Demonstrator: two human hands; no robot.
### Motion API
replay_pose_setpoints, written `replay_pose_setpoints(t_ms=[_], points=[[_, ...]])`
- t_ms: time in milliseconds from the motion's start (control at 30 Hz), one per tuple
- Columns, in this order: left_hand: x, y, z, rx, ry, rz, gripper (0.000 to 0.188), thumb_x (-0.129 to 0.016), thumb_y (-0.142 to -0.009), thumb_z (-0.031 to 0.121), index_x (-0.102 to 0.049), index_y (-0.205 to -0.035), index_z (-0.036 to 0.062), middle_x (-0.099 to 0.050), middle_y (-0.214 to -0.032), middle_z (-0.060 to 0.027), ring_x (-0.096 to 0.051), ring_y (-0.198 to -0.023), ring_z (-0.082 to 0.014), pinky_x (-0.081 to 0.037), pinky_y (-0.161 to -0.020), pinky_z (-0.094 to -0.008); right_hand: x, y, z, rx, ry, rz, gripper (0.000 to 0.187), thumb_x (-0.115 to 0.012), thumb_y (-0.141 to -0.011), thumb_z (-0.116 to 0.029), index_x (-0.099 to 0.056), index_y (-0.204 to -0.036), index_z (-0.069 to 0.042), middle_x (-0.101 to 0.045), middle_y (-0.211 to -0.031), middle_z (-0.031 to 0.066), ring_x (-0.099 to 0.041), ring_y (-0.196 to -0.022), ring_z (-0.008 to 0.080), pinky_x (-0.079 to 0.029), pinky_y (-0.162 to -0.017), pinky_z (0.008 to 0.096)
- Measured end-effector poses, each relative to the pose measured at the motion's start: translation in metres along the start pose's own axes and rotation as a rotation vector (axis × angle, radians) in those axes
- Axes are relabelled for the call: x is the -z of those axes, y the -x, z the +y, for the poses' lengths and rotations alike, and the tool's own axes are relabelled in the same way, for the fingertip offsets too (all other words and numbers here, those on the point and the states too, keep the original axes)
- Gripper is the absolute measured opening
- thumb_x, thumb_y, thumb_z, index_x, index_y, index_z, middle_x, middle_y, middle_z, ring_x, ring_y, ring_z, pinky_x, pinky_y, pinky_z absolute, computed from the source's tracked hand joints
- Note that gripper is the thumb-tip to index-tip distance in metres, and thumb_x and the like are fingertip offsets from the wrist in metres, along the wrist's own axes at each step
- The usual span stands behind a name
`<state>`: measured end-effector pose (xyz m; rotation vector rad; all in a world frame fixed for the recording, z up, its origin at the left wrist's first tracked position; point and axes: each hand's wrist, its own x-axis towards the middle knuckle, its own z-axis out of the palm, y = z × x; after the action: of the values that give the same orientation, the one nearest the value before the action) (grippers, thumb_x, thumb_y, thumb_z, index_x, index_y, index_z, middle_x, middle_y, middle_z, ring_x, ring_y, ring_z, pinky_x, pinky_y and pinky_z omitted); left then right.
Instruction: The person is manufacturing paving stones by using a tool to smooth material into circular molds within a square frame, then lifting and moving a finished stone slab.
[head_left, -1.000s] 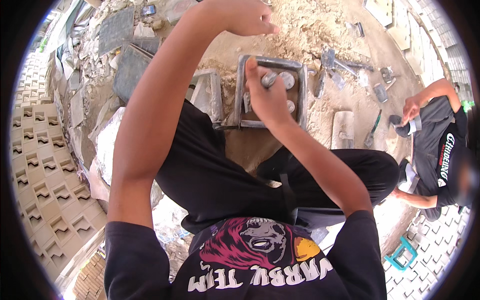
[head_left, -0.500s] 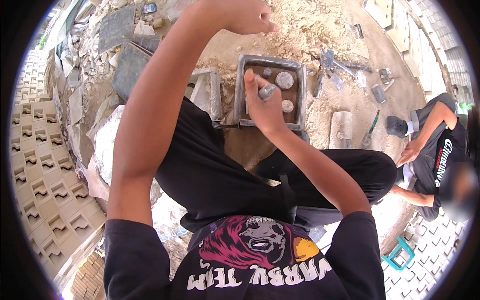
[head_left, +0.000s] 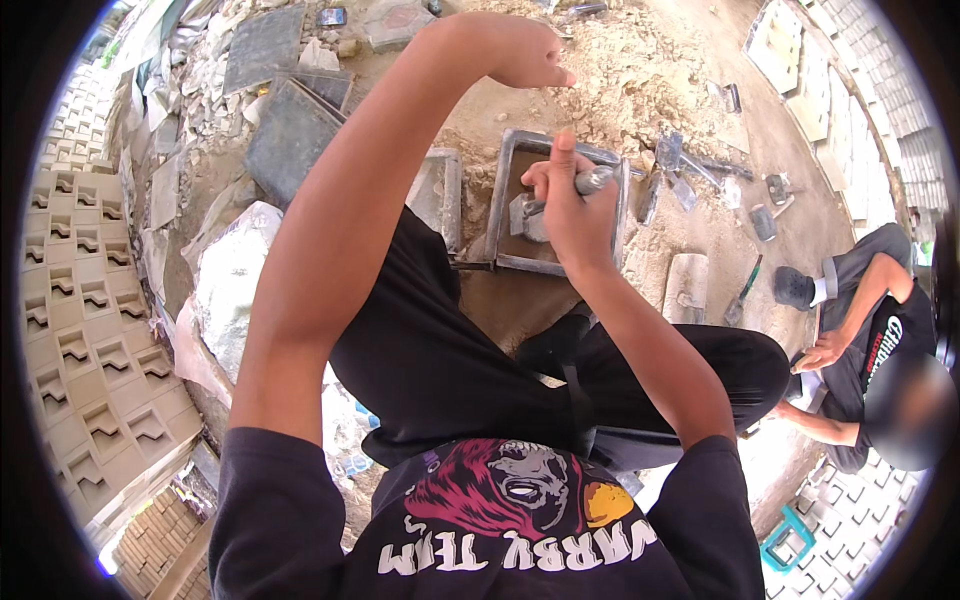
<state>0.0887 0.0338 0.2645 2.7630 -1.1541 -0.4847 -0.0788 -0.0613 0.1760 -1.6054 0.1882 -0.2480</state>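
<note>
A square grey frame, perhaps a mould (head_left: 530, 266), lies on the sandy ground in front of my legs. Over it, my right hand (head_left: 580, 222) is closed around a grey rounded handle (head_left: 594, 180), thumb pointing away from me. What the handle belongs to is mostly hidden by the hand. Just left of the fist, inside the frame, sits a pale grey piece (head_left: 522, 214); whether it joins the handle I cannot tell. My left hand (head_left: 530, 58) hovers farther away above a heap of sand (head_left: 625, 65), fingers bent and apart from the thumb, nothing visible in it.
Left of the frame is a second grey frame (head_left: 452, 205). To the right lie a half-round grey block (head_left: 686, 285), a green-handled tool (head_left: 743, 290) and several scattered tools (head_left: 680, 165). Dark slabs (head_left: 290, 140) rest at left. Another person (head_left: 870, 330) sits at far right.
My right hand has shifted right and a little nearer with the handle, tilting it. The round pieces seen in the frame earlier are now covered. The whole view has shifted slightly.
</note>
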Motion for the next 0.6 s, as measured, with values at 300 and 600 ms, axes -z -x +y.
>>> replay_pose_setpoints(t_ms=[300, 600], points=[[0.003, 0.009, -0.003, 0.021, 0.036, 0.0, 0.049, -0.047, -0.09, 0.058, -0.062, -0.1, 0.0121, -0.065, -0.093, -0.0113, -0.062, -0.087, -0.0264, -0.046, -0.075, -0.0423, 0.003, -0.014, -0.015, -0.041, 0.14, 0.031, 0.059, -0.049, -0.096, -0.048, -0.056, -0.058, -0.003, -0.054, -0.051, 0.0018, -0.05, -0.05, 0.0081, -0.038, -0.051, 0.0265], [0.002, 0.005, -0.011, -0.072, 0.075, 0.066, 0.048, -0.049, -0.09, 0.057, -0.062, -0.094, 0.0114, -0.064, -0.085, -0.0095, -0.06, -0.079, -0.025, -0.045, -0.07, -0.042, -0.003, -0.009, -0.04, -0.006, 0.167, 0.056, 0.059, -0.051, -0.096, -0.044, -0.04, -0.056, -0.003, -0.037, -0.05, -0.0028, -0.034, -0.052, 0.0064, -0.029, -0.049, 0.032]])
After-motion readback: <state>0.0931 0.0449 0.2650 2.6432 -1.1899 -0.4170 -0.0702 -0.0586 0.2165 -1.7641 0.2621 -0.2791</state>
